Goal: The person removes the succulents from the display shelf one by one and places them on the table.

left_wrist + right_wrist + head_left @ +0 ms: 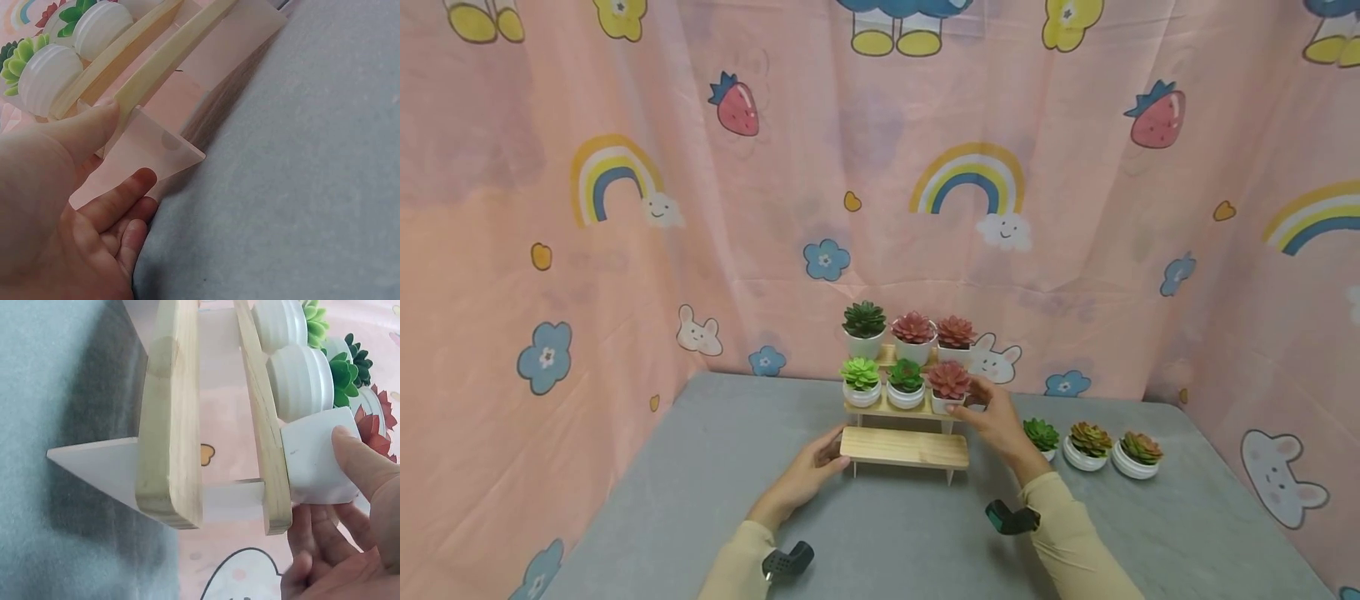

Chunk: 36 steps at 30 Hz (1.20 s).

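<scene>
A three-tier wooden plant stand (904, 447) with pale side panels stands on the grey table. At its lower left end my left hand (808, 473) holds the stand, thumb against the bottom step and fingers by the side panel (140, 150). My right hand (996, 419) grips a red potted succulent (950, 381) at the right end of the middle step. Its angular white pot (319, 456) is between thumb and fingers, touching the step. Beside it sit a green succulent (906, 377) and a light green succulent (861, 375) in round white pots.
The top step bears a dark green succulent (864, 321) and two red ones (914, 327). Right of my right hand, a green succulent (1041, 435) and two orange-tinged ones (1089, 440) stand on the table (700, 483). A patterned pink curtain (775, 317) hangs behind.
</scene>
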### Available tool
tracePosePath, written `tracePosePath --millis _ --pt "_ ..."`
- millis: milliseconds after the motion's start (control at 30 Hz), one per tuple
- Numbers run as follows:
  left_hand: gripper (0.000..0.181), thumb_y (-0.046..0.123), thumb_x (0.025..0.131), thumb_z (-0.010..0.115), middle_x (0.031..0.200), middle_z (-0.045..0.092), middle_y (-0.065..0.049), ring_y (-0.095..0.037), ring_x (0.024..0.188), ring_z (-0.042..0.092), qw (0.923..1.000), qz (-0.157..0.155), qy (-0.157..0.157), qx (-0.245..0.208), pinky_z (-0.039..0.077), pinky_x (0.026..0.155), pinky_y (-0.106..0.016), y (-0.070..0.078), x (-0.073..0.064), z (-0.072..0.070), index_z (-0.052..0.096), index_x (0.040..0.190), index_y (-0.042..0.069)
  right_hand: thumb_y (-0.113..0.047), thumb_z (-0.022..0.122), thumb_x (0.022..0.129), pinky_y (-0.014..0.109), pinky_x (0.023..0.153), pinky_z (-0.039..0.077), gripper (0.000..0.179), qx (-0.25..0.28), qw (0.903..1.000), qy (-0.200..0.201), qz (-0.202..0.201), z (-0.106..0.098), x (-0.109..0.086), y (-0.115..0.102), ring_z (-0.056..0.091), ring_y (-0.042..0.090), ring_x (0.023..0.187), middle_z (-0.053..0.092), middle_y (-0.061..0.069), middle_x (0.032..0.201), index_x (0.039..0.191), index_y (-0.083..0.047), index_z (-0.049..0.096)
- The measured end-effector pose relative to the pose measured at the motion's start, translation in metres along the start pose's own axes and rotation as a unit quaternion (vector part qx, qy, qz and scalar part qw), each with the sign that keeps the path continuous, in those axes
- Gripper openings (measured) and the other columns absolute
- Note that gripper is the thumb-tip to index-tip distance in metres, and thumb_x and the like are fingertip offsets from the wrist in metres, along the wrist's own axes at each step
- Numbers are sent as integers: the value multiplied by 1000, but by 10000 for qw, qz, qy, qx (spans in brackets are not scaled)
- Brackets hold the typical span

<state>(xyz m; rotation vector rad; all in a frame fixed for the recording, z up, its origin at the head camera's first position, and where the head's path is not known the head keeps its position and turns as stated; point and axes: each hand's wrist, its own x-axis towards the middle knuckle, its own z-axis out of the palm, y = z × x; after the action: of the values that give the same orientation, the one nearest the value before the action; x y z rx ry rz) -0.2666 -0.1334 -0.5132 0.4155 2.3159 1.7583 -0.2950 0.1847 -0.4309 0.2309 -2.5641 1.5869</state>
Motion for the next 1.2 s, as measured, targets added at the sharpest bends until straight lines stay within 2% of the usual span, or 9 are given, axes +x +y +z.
tracePosePath --millis 167,333,567,633,867,1200 --pt "66 29 103 59 150 51 -24 -39 138 50 10000 10 -10 -6 35 116 -61 -1 -1 0 31 159 11 -13 75 92 20 83 53 60 119 9997 -152 -139 -4 -4 -1 64 26 106 62 25 136 145 1 49" --pt "66 29 103 59 150 51 -24 -38 138 50 10000 46 -52 -47 35 116 -61 -1 0 1 30 160 10 -13 74 93 17 83 52 62 56 9994 -202 -288 -10 -10 0 64 25 109 62 25 137 147 1 47" --pt "66 28 104 58 149 51 -25 -39 137 51 9999 107 -79 -37 36 115 -61 -2 0 1 29 160 8 -9 76 90 19 82 53 63 113 9978 -243 -601 -19 -21 3 61 1 100 65 24 131 147 -1 49" --pt "66 28 104 58 149 51 -26 -40 137 50 9999 111 -76 -34 35 116 -61 -1 0 1 29 160 8 -9 77 90 20 81 53 62 104 9977 -240 -631 -21 -25 4 60 -2 99 64 24 131 146 -1 50" --pt "67 30 103 59 149 52 -25 -40 137 50 10000 52 -28 -2 35 115 -61 -1 -1 1 31 159 9 -14 78 90 21 80 53 60 -129 9979 -153 -611 -30 -39 1 59 2 101 65 20 131 143 -5 53" --pt "67 31 103 59 149 51 -24 -40 138 50 10000 9 -26 -42 36 115 -62 -1 1 0 30 160 10 -15 78 90 21 79 51 60 -329 9978 -72 -568 -43 -56 7 59 -1 98 65 21 131 143 -2 53"
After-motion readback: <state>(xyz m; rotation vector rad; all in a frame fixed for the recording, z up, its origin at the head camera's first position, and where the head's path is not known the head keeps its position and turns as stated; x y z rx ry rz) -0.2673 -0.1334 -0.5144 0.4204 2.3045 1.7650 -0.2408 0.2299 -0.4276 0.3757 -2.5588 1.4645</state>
